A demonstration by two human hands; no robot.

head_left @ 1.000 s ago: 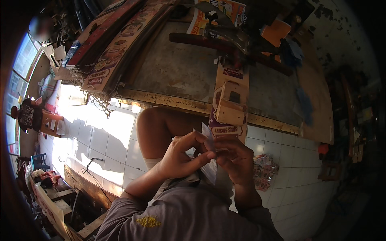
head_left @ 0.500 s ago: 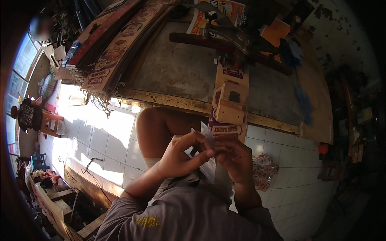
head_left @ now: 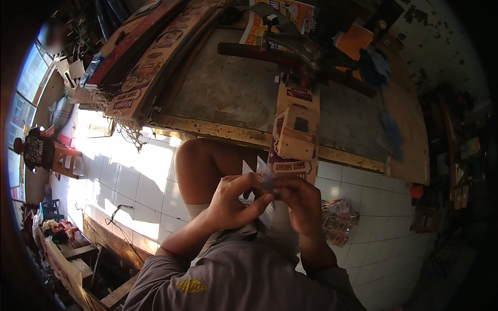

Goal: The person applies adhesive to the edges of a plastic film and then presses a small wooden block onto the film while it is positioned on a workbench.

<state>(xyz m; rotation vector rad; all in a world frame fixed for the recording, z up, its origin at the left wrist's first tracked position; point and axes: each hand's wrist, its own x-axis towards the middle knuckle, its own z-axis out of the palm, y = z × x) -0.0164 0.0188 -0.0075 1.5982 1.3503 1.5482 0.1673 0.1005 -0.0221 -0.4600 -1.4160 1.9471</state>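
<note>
In front of my lap, both hands meet over a thin whitish plastic sheet or bag (head_left: 263, 168). My left hand (head_left: 234, 199) pinches it between thumb and fingers. From the other side, the fingers of my right hand (head_left: 300, 203) are pressed together against the same piece. Two pointed corners stick up above the fingers, and a lower part hangs down below them. What lies between the fingertips is hidden. Just beyond my hands, a printed cardboard strip (head_left: 293, 168) with a small wooden block (head_left: 297, 132) on it juts over the table's near edge.
Ahead is a worn table (head_left: 223, 85) with a dark metal clamp-like device (head_left: 295, 54). Long printed boards (head_left: 155, 57) with loose strings lie stacked at its left. A patterned packet sheet (head_left: 340, 222) lies on the tiled floor at right. Wooden framing (head_left: 88, 259) stands at lower left.
My right hand has shifted slightly left toward my left hand. The plastic piece has spread, and a second pointed corner now shows more plainly on its left.
</note>
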